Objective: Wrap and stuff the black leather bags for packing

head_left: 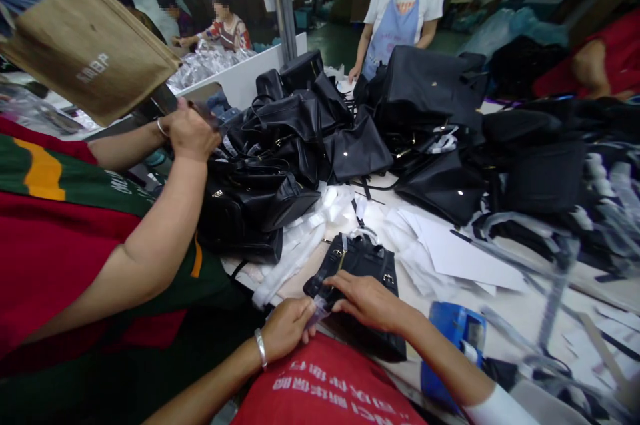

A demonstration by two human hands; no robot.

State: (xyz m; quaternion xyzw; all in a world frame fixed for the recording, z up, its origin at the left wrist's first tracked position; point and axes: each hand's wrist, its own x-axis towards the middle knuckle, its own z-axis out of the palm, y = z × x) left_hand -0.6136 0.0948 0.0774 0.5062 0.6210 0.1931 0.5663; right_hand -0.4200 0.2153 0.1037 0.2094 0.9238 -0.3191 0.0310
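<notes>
Brown bag (100,38) at upper left, grey post (284,5) and aproned person (397,28) farther right.

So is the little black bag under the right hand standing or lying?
Lying: the little black bag has its gold buckles and zip facing upward.

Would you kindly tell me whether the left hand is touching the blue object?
Apart: the head view shows the left hand well clear of the blue object, with the small black bag between them.

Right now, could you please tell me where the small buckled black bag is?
In the head view, the small black bag is below centre, partly beneath the right hand, with the left hand at its near left and the blue object to its right.
</notes>
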